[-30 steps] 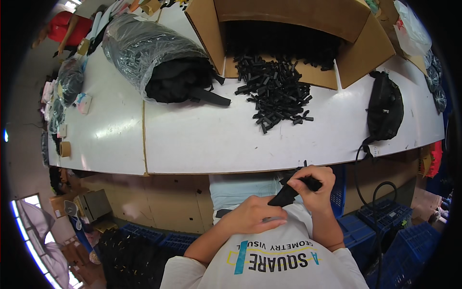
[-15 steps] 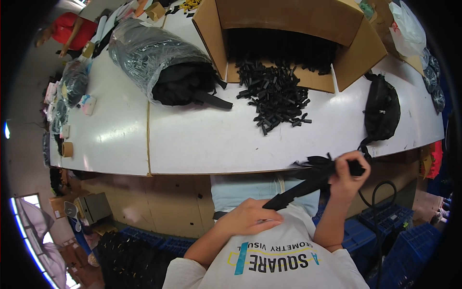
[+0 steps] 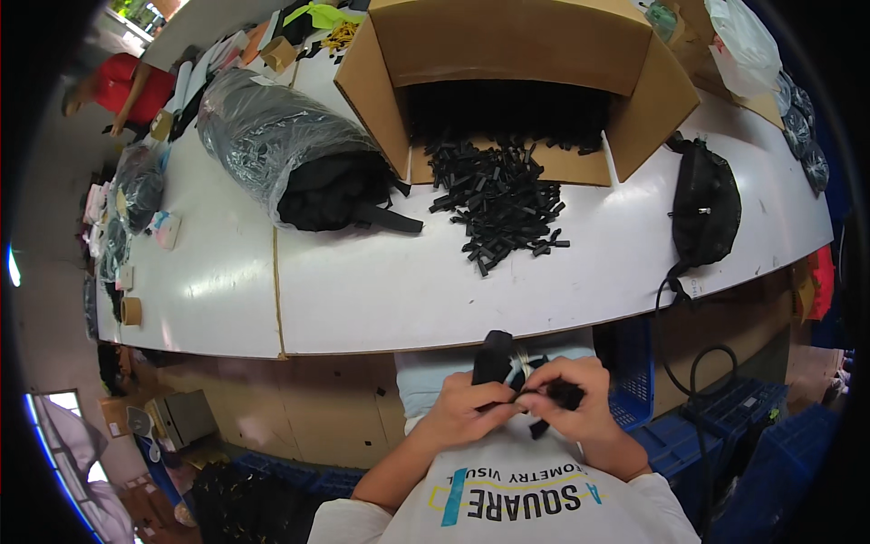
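A: Where is the black strap (image 3: 492,359) lying relative to the fingers?

B: It is sitting in front of the wearer's body, below the level of the table (image 3: 381,304). Its broad part is extending from the left hand (image 3: 469,412) toward the front edge, with its long axis pointing roughly away from the wearer.

A: What are the fingers doing?

B: The left thumb and forefinger are pinching narrowly at the strap's near end. The fingers of the right hand (image 3: 584,403) are curling around a dark bunch (image 3: 564,393). Both sets of fingertips are meeting; blur is hiding whether strap and bunch are forming one length.

A: Which hand is nearer to the broad part?

B: The left; the right is lying to one side.

A: Which edges are bounding the working room?

B: The table's front edge is running just beyond the strap. A blue crate (image 3: 632,376) is standing beyond the right hand. White surface is separating the edge from the pile of black clips (image 3: 503,201).
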Tool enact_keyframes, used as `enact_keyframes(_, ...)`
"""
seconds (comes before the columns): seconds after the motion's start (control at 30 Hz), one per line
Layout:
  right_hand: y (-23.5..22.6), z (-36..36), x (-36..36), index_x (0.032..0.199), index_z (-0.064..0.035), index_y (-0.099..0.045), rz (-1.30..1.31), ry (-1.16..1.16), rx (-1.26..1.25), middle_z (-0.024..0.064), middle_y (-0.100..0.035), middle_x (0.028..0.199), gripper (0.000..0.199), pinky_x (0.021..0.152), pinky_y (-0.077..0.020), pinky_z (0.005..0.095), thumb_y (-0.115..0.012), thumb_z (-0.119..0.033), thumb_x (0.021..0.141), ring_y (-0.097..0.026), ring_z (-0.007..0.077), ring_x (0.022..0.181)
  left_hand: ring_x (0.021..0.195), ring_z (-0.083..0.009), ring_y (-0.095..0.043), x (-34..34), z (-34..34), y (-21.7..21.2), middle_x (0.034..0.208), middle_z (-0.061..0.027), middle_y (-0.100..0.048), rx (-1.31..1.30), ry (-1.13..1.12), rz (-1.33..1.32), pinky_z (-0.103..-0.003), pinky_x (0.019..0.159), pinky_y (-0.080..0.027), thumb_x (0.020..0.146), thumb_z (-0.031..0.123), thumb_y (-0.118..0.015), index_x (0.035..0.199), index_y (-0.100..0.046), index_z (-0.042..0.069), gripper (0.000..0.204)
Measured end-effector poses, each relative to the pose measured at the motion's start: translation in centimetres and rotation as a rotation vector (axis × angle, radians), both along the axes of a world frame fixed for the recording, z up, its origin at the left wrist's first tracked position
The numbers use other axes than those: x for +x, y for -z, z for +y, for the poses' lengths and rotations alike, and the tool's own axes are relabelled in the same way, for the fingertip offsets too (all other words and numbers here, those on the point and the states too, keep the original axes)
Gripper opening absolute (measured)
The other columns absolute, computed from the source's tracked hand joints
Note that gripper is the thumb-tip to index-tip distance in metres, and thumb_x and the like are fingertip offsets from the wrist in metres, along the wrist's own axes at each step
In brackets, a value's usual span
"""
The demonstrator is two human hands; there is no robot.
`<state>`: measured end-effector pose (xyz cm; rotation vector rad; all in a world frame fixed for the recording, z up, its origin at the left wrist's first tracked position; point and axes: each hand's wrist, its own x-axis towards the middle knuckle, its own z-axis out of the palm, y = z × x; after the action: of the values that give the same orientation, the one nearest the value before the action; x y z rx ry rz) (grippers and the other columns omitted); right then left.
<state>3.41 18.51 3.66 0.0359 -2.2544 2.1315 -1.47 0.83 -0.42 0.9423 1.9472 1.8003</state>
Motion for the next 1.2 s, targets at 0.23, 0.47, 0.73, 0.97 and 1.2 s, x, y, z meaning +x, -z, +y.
enact_keyframes(0.23, 0.2, 0.0, -0.5, 0.074, -0.0025, -0.058, 0.127, -0.071, 0.2, 0.0079, -0.055, 0.057, 0.009, 0.042, -0.0368, 0.0268, -0.067, -0.002, 0.074, -0.051, 0.019, 0.042, 0.045, -0.0188, -0.047, -0.3, -0.4, -1.0, 0.058, -0.0046, -0.053, -0.134, 0.137, -0.008, -0.028, 0.045, -0.036, 0.071, 0.01, -0.074, 0.076, -0.063, 0.007, 0.013)
enact_keyframes(0.47, 1.5, 0.4, -0.3, 0.074, -0.002, -0.057, -0.025, -0.256, 0.001, 0.0082, -0.055, 0.057, 0.01, 0.043, -0.0376, 0.0286, -0.066, -0.005, 0.076, -0.052, 0.0221, 0.045, 0.048, -0.0187, -0.053, 0.4, -0.1, -0.1, 0.061, -0.0041, -0.058, 0.036, -0.021, 0.023, -0.027, 0.045, -0.04, 0.071, 0.016, -0.076, 0.075, -0.064, 0.007, 0.016)
enact_keyframes(0.73, 3.7, -0.5, 0.5, 0.075, -0.0027, -0.058, 0.187, -0.226, -0.134, 0.0092, -0.053, 0.057, 0.012, 0.044, -0.0364, 0.0303, -0.062, -0.011, 0.081, -0.05, 0.0249, 0.046, 0.054, -0.0222, -0.056, 0.6, -0.3, -0.5, 0.067, -0.0062, -0.061, 0.045, 0.028, 0.048, -0.029, 0.049, -0.043, 0.066, 0.013, -0.079, 0.073, -0.065, 0.007, 0.017)
enact_keyframes(0.97, 4.6, -3.5, 1.4, 0.076, -0.0019, -0.056, -0.308, 0.165, -0.584, -0.0038, -0.052, 0.06, 0.019, 0.043, -0.0329, 0.0176, -0.057, -0.014, 0.091, -0.045, 0.0007, 0.05, 0.053, -0.019, -0.052, 1.4, 0.3, 0.9, 0.066, -0.0045, -0.055, -0.071, -0.213, 0.421, -0.028, 0.048, -0.042, 0.062, 0.007, -0.08, 0.076, -0.064, 0.006, 0.021)
enact_keyframes(1.2, 3.2, -2.9, 0.9, 0.074, -0.0015, -0.056, -0.171, 0.253, -0.394, 0.0002, -0.054, 0.055, 0.016, 0.044, -0.036, 0.0197, -0.06, -0.01, 0.088, -0.048, 0.0035, 0.048, 0.056, -0.0137, -0.06, 1.0, 0.3, 0.6, 0.067, -0.0096, -0.064, -0.062, -0.285, 0.07, -0.024, 0.054, -0.047, 0.067, 0.0, -0.073, 0.076, -0.064, 0.001, 0.014)
